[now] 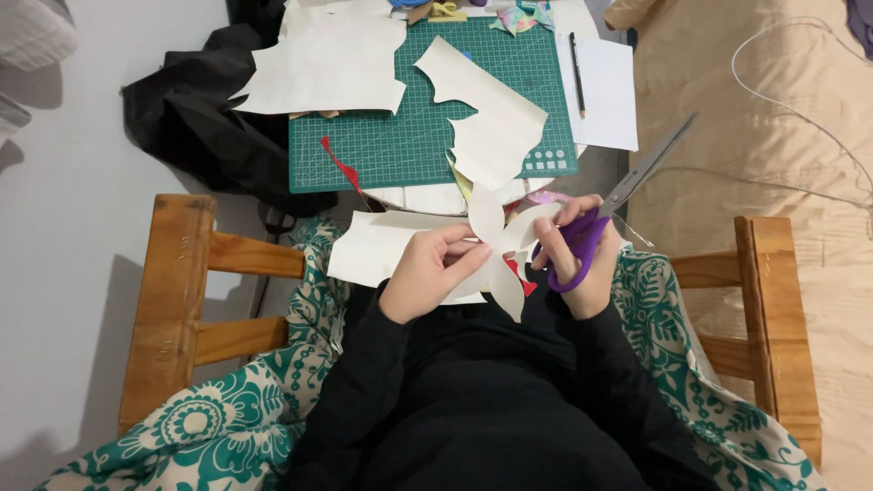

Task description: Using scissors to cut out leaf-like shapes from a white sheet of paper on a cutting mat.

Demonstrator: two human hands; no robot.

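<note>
Nearest, black sleeves over a green patterned cushion [227, 427] on a wooden chair [173, 300]; above the lap, left hand [435, 271] pinching the cream paper sheet [382, 250], right hand [573, 259] closed through the handles of purple scissors [600, 214], also touching the paper's curled strip. Paper lying between both hands, long axis running left to right, bulk toward the left hand; scissor blades slightly parted, pointing up and right, away from the sheet. Farther off, green cutting mat [400, 136] on the tabletop with cream offcuts [496, 114], black pen [576, 73] on white paper.
</note>
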